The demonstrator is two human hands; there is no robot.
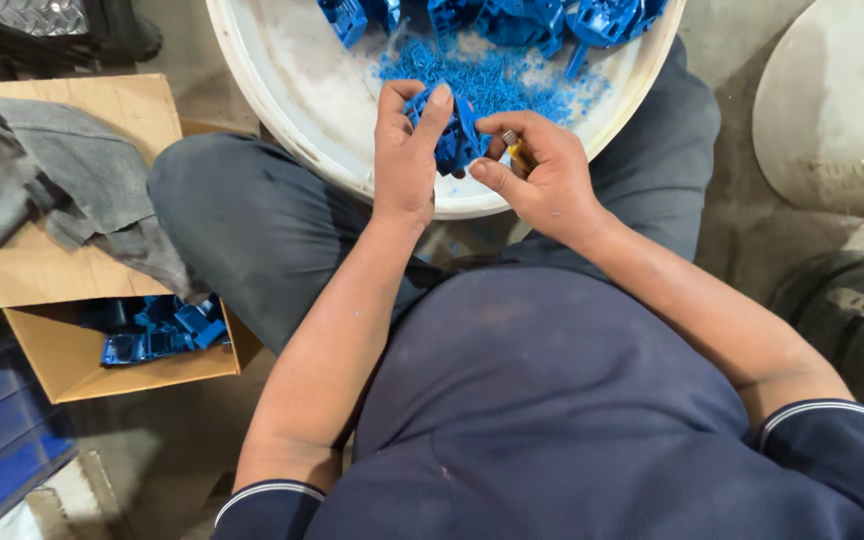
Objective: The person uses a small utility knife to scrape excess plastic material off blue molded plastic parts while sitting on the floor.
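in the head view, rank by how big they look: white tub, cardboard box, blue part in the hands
1. white tub, though cut off by the frame
2. cardboard box
3. blue part, held by left hand and right hand

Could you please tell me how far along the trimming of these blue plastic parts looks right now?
Done: blue parts lie in the cardboard box, and blue shavings cover the white tub. In hand: the left hand grips one blue part; the right hand holds a small tool. Left: more untrimmed parts in the tub.
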